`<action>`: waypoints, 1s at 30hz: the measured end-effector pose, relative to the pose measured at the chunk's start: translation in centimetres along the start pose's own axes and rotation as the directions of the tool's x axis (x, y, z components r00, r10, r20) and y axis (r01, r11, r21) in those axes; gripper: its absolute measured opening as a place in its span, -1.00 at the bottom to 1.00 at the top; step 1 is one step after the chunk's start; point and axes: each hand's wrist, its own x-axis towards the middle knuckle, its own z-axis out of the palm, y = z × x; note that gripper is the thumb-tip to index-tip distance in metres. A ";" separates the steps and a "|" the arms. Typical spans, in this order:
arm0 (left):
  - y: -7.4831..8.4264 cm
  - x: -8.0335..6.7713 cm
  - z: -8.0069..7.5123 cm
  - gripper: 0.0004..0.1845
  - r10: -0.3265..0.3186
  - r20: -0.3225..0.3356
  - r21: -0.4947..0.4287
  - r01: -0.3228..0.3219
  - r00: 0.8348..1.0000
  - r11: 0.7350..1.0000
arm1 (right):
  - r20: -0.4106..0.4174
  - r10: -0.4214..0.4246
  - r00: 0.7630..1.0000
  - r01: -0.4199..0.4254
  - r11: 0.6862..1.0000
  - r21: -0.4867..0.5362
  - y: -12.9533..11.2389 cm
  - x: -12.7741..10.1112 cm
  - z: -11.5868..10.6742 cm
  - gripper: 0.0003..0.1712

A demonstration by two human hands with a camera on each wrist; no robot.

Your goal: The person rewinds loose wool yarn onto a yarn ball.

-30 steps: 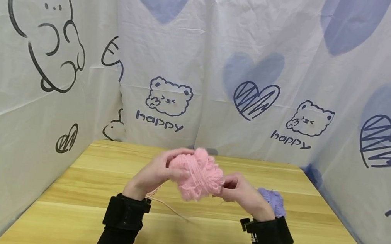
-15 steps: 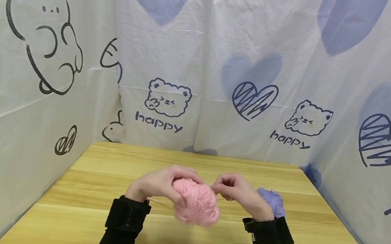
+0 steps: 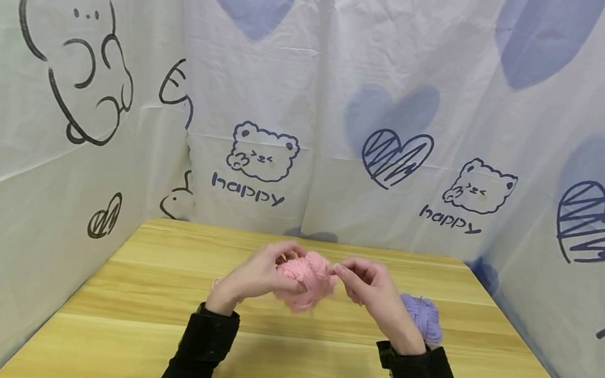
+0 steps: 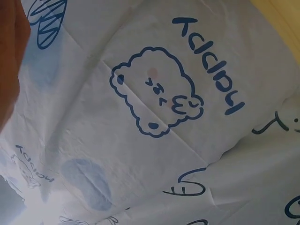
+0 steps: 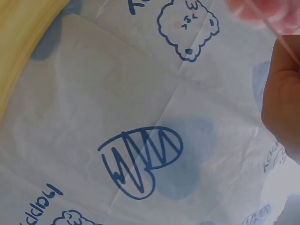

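A pink ball of yarn [image 3: 307, 282] is held above the table in my left hand [image 3: 257, 275], thumb on the near side and fingers over the top. Just right of the ball, my right hand [image 3: 374, 291] pinches a thin strand with thumb and forefinger. In the right wrist view that yarn strand [image 5: 265, 19] runs across the pink ball to the right hand [image 5: 286, 101]. Only an edge of the left hand [image 4: 11, 61] shows in the left wrist view; the ball is out of sight there.
A purple ball of yarn [image 3: 423, 319] lies on the wooden table [image 3: 287, 368], partly behind the right wrist. Peach-coloured yarn [image 3: 217, 282] peeks out beside the left wrist. Printed white cloth [image 3: 328, 209] hangs along the back and both sides.
The pink ball dipped toward me half a second ago and is now raised and turned again in the left hand. The right hand stays close to its right side.
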 end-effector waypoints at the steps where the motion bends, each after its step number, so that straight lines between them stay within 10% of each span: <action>1: 0.0 0.1 0.1 -0.55 0.000 -0.033 0.012 0.000 0.999 1.000 | 0.001 -0.014 1.000 0.014 1.000 -0.003 -0.1 0.0 0.1 -0.70; 8: 0.3 0.5 0.9 -0.58 -0.032 -0.245 0.024 0.039 0.969 0.999 | 0.046 -0.080 0.996 0.081 0.996 -0.029 -0.7 -0.1 0.9 -0.72; 17: 0.8 0.9 1.0 -0.58 -0.100 -0.440 -0.266 -0.023 0.892 0.964 | 0.105 -0.025 0.994 0.035 0.995 -0.089 -0.3 0.1 1.8 -0.74; 25: 1.5 0.7 0.5 -0.67 -0.107 -0.365 -0.624 -0.158 0.925 0.765 | 0.175 0.079 0.981 -0.066 0.995 -0.079 0.8 0.7 2.1 -0.66; 30: 1.6 0.5 0.3 -0.58 -0.040 -0.268 -0.700 -0.166 0.963 0.695 | 0.181 0.113 0.977 -0.110 0.994 -0.028 1.2 0.9 1.9 -0.65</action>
